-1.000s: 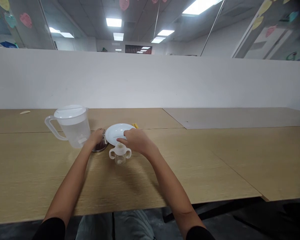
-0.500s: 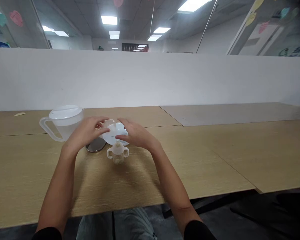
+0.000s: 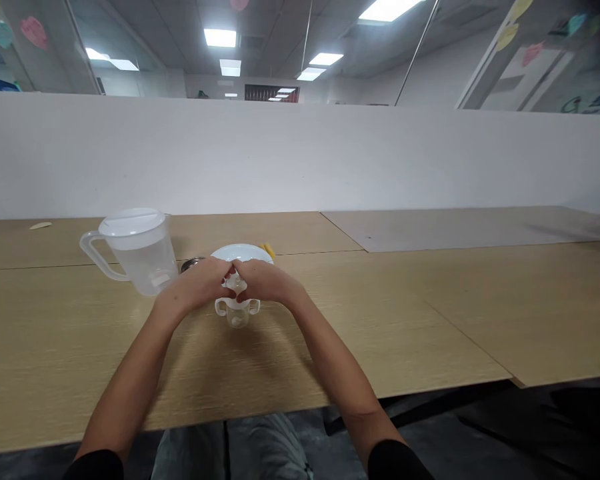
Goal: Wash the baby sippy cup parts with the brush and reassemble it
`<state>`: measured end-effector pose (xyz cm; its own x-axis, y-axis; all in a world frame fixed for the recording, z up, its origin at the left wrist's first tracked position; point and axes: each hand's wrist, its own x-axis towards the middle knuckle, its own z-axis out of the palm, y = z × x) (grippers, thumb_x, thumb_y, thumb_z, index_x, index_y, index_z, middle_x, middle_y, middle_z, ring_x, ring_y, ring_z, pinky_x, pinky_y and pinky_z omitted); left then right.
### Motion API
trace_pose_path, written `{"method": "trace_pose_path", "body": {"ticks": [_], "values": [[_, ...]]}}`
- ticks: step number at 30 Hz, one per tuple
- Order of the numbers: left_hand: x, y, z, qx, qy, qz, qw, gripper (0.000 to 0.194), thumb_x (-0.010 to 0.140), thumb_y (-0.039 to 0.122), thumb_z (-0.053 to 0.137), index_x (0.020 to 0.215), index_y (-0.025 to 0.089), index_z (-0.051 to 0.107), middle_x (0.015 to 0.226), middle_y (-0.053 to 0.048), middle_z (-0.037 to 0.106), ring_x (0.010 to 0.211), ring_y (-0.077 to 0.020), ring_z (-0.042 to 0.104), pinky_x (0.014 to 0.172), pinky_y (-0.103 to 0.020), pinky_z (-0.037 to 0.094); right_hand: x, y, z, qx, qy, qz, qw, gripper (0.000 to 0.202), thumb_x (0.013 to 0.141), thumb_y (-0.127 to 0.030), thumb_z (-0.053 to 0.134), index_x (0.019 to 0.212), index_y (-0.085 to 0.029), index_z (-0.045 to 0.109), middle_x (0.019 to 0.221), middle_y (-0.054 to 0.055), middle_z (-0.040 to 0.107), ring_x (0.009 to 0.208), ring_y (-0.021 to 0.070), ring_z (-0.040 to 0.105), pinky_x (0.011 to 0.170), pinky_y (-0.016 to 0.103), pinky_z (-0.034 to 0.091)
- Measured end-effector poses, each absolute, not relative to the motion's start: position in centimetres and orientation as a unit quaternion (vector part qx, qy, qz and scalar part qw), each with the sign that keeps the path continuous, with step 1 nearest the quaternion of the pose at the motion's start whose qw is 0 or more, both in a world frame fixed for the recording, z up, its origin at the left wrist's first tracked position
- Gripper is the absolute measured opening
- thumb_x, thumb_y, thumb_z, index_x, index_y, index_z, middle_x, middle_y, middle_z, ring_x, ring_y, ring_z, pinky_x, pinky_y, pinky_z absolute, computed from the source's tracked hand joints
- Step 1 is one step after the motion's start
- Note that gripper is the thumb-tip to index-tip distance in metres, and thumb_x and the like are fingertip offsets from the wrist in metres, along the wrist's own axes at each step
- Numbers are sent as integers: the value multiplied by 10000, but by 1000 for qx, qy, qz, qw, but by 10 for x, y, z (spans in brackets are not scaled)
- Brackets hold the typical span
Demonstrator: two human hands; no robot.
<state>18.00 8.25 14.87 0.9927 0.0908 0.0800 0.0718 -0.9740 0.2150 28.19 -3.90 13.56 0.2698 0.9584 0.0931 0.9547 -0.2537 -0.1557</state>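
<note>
Bottle [image 3: 237, 317] upright; left hand [image 3: 203, 283] and right hand [image 3: 267, 280], fingers half-curled, hold clear cap [image 3: 235, 283] over its top; uneven push could tip bottle.

Both forearms reach from the near edge toward the far side, slanting inward. The left hand [image 3: 206, 283] and right hand [image 3: 263, 280] meet, wrists bent, fingertips touching and thumbs lower, fingers curved around a small gap.

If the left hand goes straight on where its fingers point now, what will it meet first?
Most likely the right hand, just across the clear cover from the left hand; whether their fingertips touch is unclear.
</note>
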Motion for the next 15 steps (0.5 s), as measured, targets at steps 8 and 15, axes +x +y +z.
{"method": "trace_pose_path", "body": {"ticks": [8,15], "values": [[190,87,148,989,61,47,127,185,596,334,687,701,188,641,666,-8,628,598,-161,548,538,-263,341,284,-32,138,-797,-602,23,54,402,665,-302,767,1012,-149,632,937,75,679,880,217,615,686,270,430],[182,108,102,927,43,149,342,435,577,403,755,905,194,559,862,-16,648,755,-170,606,658,-276,463,281,-31,142,-804,-594,7,5,389,671,-344,766,970,-122,653,938,106,683,913,236,623,728,279,456]]}}
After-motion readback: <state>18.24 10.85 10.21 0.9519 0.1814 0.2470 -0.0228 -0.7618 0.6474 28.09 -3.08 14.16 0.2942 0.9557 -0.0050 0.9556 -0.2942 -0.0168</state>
